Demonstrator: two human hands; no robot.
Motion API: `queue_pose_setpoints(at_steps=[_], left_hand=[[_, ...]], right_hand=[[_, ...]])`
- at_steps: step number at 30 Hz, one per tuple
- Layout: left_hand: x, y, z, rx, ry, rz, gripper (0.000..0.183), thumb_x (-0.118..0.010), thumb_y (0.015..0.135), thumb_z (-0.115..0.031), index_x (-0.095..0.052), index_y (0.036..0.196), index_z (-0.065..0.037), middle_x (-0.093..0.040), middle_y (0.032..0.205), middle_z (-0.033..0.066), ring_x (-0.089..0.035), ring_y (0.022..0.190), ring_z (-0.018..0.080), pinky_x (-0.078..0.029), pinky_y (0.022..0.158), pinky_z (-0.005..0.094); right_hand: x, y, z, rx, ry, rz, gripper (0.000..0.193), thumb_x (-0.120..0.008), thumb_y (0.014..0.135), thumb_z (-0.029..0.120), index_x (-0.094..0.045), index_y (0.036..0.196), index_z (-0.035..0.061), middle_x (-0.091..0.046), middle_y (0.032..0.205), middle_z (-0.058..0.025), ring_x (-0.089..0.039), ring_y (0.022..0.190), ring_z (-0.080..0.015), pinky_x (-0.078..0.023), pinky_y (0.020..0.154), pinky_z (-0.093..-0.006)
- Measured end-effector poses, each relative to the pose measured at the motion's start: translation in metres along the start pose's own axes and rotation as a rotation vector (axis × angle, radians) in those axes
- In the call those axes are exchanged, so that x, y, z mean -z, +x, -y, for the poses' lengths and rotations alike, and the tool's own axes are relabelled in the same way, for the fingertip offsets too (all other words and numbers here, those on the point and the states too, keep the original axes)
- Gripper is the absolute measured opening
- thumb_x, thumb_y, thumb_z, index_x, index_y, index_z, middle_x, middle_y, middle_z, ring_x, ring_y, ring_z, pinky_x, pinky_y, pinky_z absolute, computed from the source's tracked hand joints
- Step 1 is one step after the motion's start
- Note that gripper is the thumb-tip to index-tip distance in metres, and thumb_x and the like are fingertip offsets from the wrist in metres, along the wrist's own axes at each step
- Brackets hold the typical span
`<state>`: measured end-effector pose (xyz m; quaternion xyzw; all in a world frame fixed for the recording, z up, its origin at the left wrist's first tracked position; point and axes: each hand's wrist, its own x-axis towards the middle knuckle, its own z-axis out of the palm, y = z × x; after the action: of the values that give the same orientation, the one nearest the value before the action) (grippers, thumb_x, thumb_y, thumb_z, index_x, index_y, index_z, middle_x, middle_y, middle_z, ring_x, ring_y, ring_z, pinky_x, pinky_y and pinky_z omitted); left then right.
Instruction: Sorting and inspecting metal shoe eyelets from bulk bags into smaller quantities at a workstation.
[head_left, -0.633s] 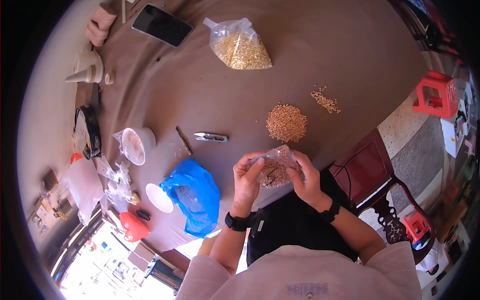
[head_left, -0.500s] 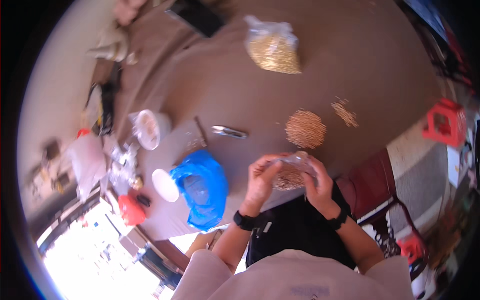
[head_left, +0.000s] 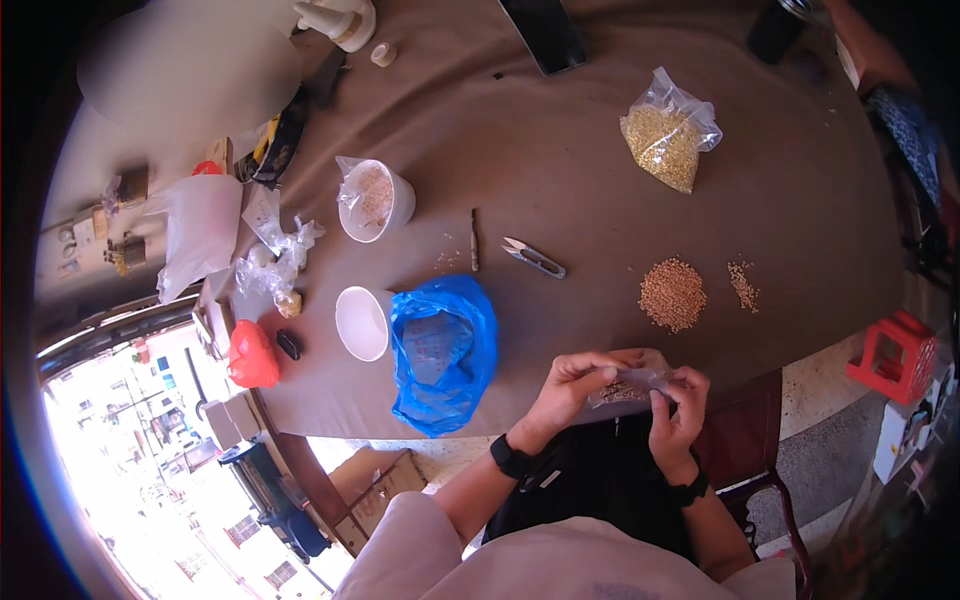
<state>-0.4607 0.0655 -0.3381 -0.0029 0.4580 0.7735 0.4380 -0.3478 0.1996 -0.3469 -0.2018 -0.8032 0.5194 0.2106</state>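
Note:
Between my two hands is a small clear plastic bag with small brown beads or grains in its lower part. My left hand pinches one side of the bag near its top. Fingers of my right hand close on the other side. The bag hangs at the table's near edge, above my lap. Just beyond it a round pile of tan beads or grains lies on the brown cloth, with a smaller scatter of them to its right.
Left of my hands lie a blue plastic bag, two white tubs, thread snips and a thin dark tool. Farther off are a clear bag of gold beads and a phone. A red stool stands at right.
My view has swung, so the table's things sit elsewhere in the picture. Both hands still hold the clear bag, now tilted flatter, with less of its contents showing.

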Motion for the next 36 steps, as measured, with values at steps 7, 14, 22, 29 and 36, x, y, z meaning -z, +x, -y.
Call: queue_pose_setpoints(at_steps=[7,14,22,29,36], left_hand=[[0.008,-0.043,-0.022,-0.019,0.073,0.004,0.015,-0.052,0.081,-0.001,-0.065,0.088,0.002,-0.063,0.096,0.0180,-0.047,0.114,0.0334,-0.033,0.098,0.0451],[0.024,-0.066,-0.039,-0.154,0.095,-0.102,0.014,-0.057,0.078,-0.010,-0.064,0.079,0.001,-0.064,0.086,0.0175,-0.048,0.111,0.0379,-0.034,0.096,0.0485],[0.061,-0.070,-0.032,-0.348,0.132,-0.368,0.011,-0.056,0.073,-0.006,-0.062,0.078,0.001,-0.063,0.087,0.0149,-0.052,0.105,0.0383,-0.033,0.095,0.0472],[0.057,-0.058,-0.026,-0.335,0.132,-0.400,0.013,-0.060,0.075,-0.012,-0.060,0.077,0.001,-0.064,0.086,0.0157,-0.055,0.100,0.0379,-0.033,0.094,0.0471],[0.056,-0.063,-0.022,-0.299,0.136,-0.392,0.012,-0.061,0.075,-0.012,-0.061,0.077,0.000,-0.064,0.086,0.0171,-0.055,0.098,0.0372,-0.036,0.092,0.0487]], right_hand=[[-0.004,0.000,0.031,0.131,-0.010,0.083,0.015,-0.065,0.068,-0.002,-0.055,0.078,0.0025,-0.049,0.092,-0.0129,-0.048,0.087,-0.0296,-0.041,0.075,-0.0364],[-0.028,0.014,0.039,0.273,0.081,0.166,0.015,-0.068,0.065,-0.001,-0.057,0.075,0.0024,-0.052,0.095,-0.0141,-0.051,0.088,-0.0316,-0.043,0.074,-0.0375],[0.018,0.029,-0.021,0.218,-0.261,0.203,0.036,-0.063,0.072,0.006,-0.054,0.105,-0.0021,-0.046,0.117,-0.0191,-0.042,0.112,-0.0396,-0.036,0.091,-0.0465],[0.087,0.039,-0.110,0.045,-0.899,0.362,0.080,-0.060,0.076,0.034,-0.021,0.135,-0.0028,-0.016,0.142,-0.0215,-0.012,0.131,-0.0421,-0.014,0.101,-0.0594],[0.077,0.065,-0.113,0.066,-0.954,0.405,0.083,-0.060,0.075,0.039,-0.021,0.135,-0.0039,-0.014,0.143,-0.0223,-0.013,0.132,-0.0388,-0.014,0.101,-0.0589]])
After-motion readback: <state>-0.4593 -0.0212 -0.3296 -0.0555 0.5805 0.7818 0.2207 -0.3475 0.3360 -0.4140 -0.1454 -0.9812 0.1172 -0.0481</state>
